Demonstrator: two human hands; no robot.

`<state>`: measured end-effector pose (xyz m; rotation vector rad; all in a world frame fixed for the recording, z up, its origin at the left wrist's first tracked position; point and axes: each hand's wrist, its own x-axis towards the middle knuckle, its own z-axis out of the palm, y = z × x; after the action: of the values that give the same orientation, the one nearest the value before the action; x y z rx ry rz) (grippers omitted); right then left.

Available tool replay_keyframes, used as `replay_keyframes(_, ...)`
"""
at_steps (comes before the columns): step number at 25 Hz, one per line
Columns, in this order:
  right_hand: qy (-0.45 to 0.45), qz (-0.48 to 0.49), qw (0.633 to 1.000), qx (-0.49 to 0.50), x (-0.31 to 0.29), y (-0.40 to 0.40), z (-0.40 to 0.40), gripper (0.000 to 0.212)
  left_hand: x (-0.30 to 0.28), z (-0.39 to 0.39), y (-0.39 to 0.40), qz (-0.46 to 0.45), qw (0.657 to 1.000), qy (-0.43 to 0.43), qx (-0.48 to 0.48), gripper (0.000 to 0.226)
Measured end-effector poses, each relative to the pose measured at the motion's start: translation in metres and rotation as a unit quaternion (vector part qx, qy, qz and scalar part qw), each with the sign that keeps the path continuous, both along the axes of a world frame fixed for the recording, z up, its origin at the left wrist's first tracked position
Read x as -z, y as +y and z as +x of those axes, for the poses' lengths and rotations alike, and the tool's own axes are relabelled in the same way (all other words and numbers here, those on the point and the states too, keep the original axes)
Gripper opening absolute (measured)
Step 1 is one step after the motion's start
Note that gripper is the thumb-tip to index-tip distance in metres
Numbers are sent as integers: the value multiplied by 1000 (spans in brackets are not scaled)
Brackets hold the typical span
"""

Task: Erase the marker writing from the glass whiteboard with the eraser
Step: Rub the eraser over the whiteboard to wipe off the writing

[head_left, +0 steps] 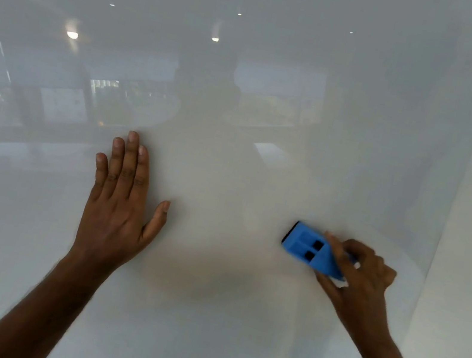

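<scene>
Left hand (pixel 120 202) flat, fingers spread on the glass whiteboard (pixel 234 147); right hand (pixel 359 276) grips the blue eraser (pixel 310 250) near the board's right edge.

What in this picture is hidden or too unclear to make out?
Head view only:
- Eraser: its far end is covered by the right hand; its wiping face is turned toward the board.
- Glass whiteboard: room reflections veil it, so faint marker traces cannot be ruled out; none shows.
- Left hand: its palm faces the glass, hidden.
- Both forearms: cut off by the bottom edge.
</scene>
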<state>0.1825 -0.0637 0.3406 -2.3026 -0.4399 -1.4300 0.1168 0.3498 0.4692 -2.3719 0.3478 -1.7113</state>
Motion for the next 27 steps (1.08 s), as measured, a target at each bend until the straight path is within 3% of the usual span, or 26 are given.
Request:
replay_keyframes(2, 20, 110, 994, -12, -24, 10, 1, 77, 2, -5, 6, -2, 1000, 6, -1, 86)
replay_keyframes(5, 18, 247, 968, -31, -74, 32, 7, 82, 1, -15, 22, -7, 1000, 13, -10, 86)
replay_keyframes(10, -55, 281, 957, -39, -184, 75, 7, 81, -9, -39, 53, -23, 999, 5, -28, 86)
replay_keyframes(18, -123, 167, 978, -26, -319, 202, -30, 80, -19, -89, 107, -67, 996, 0, -55, 86)
replay_keyframes(27, -165, -76, 983, -36, -369, 369, -92, 76, -27, -135, 156, -72, 994, 15, -79, 85)
